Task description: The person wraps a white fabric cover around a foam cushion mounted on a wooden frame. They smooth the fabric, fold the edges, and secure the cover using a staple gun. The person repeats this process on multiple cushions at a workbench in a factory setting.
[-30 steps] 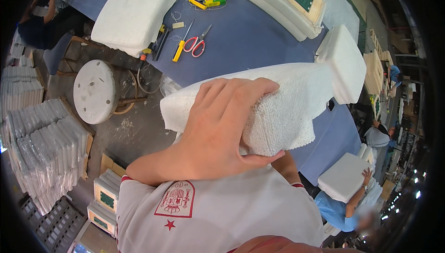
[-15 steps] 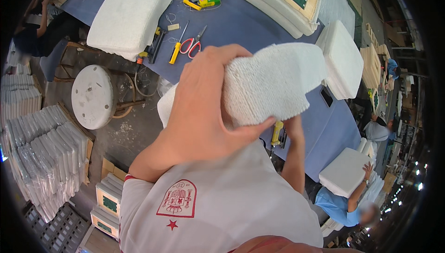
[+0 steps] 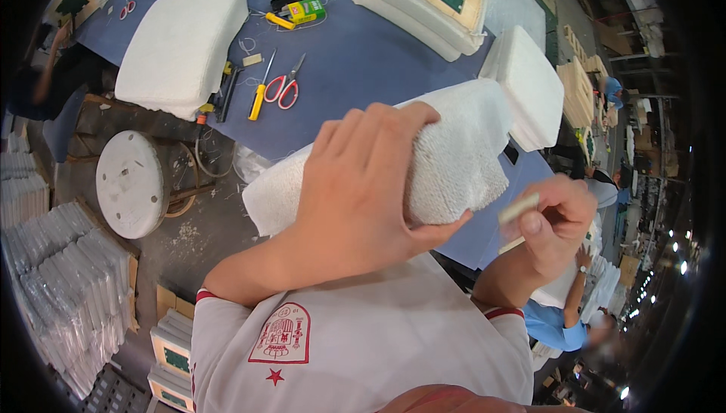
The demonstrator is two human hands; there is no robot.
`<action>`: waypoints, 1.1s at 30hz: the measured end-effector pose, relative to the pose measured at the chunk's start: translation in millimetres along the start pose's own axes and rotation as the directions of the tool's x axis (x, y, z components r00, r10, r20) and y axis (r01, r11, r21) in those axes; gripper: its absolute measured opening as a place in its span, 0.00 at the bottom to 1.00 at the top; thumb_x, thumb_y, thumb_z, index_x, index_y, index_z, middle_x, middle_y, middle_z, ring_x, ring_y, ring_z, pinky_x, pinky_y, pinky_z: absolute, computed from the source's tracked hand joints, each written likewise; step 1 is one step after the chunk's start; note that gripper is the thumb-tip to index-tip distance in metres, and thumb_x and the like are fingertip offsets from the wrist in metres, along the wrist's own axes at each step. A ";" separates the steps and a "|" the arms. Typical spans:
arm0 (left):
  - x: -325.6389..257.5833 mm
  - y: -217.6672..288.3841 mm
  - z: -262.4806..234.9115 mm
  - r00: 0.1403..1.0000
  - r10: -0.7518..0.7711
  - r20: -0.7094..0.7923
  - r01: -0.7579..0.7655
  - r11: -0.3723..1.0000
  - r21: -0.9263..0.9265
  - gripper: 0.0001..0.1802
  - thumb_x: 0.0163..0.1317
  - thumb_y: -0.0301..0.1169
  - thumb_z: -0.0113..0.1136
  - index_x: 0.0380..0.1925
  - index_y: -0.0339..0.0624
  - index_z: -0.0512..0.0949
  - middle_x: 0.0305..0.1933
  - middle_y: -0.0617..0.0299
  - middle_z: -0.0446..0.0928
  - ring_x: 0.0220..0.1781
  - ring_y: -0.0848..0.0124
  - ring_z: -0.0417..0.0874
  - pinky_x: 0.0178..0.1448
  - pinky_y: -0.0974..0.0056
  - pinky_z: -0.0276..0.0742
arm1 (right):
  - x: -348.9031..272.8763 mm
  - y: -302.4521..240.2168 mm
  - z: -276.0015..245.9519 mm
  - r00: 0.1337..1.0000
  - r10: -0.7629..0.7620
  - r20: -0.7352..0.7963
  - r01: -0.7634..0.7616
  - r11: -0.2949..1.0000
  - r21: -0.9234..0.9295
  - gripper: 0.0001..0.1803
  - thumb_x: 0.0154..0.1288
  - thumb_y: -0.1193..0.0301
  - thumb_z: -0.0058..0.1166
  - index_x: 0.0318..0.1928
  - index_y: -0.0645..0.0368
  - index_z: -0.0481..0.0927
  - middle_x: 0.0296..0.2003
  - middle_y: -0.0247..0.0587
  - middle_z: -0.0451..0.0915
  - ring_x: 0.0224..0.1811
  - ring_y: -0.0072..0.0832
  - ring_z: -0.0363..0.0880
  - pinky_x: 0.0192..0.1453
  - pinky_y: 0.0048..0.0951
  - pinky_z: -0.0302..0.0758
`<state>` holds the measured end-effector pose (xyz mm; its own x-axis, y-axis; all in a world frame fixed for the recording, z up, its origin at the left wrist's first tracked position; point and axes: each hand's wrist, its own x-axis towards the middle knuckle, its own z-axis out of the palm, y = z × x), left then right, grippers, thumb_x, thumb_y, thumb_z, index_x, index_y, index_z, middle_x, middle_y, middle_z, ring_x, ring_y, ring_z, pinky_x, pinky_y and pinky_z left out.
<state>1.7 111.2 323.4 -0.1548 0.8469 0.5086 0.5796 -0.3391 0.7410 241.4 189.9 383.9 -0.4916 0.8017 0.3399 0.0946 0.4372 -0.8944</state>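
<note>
My left hand (image 3: 363, 178) is closed round a white fabric-covered seat cushion (image 3: 461, 156), thumb on the near side and fingers over the top. The cushion is tilted up in front of my chest, across the near edge of the blue table (image 3: 363, 50). Just right of the cushion and apart from it, my right hand (image 3: 560, 220) pinches a short cream-coloured strip (image 3: 520, 209) that looks like a strip of staples. A similar small strip (image 3: 252, 59) lies on the table near red-handled scissors (image 3: 281, 91) and a yellow-handled screwdriver (image 3: 258, 103).
Another white cushion (image 3: 185, 46) and a black staple gun (image 3: 229, 91) with a hose lie at the table's left. Stacked cushions (image 3: 416, 12) stand at the far right. A round white stool (image 3: 130, 184) and wrapped stacks (image 3: 72, 284) are on the left. Co-workers are nearby.
My right hand has come out from beneath the cushion to its right side, now showing the strip. My left hand keeps its hold on the cushion. The whole view has shifted somewhat.
</note>
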 end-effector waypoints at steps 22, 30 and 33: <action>-5.4 11.4 15.7 0.997 0.050 0.059 -0.050 0.999 -0.005 0.50 0.40 0.34 0.88 0.66 0.38 0.74 0.54 0.53 0.80 0.49 0.53 0.82 0.54 0.51 0.72 | 24.4 -0.1 29.2 0.977 0.158 0.145 -0.167 0.985 0.052 0.18 0.68 0.79 0.71 0.23 0.60 0.77 0.16 0.20 0.68 0.21 0.07 0.57 0.26 0.22 0.48; -2.5 14.6 12.0 0.998 0.016 0.066 -0.017 1.000 0.025 0.47 0.44 0.34 0.88 0.66 0.37 0.75 0.55 0.52 0.80 0.51 0.52 0.82 0.56 0.52 0.73 | 27.0 -0.6 32.6 0.978 0.154 0.139 -0.154 0.988 -0.012 0.19 0.67 0.80 0.72 0.24 0.59 0.73 0.17 0.21 0.65 0.22 0.09 0.56 0.26 0.23 0.50; 0.2 15.8 10.2 0.997 0.031 0.071 -0.035 0.998 0.058 0.47 0.45 0.34 0.88 0.66 0.36 0.75 0.57 0.52 0.80 0.54 0.53 0.82 0.59 0.53 0.73 | 31.5 3.5 33.7 0.986 0.107 0.131 -0.100 0.993 -0.063 0.20 0.66 0.79 0.73 0.24 0.59 0.72 0.17 0.23 0.64 0.22 0.11 0.56 0.25 0.24 0.51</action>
<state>19.0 110.2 330.7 -0.0794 0.8631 0.4987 0.6299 -0.3443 0.6961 197.0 203.0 381.7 -0.5875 0.7839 0.2009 0.1972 0.3795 -0.9039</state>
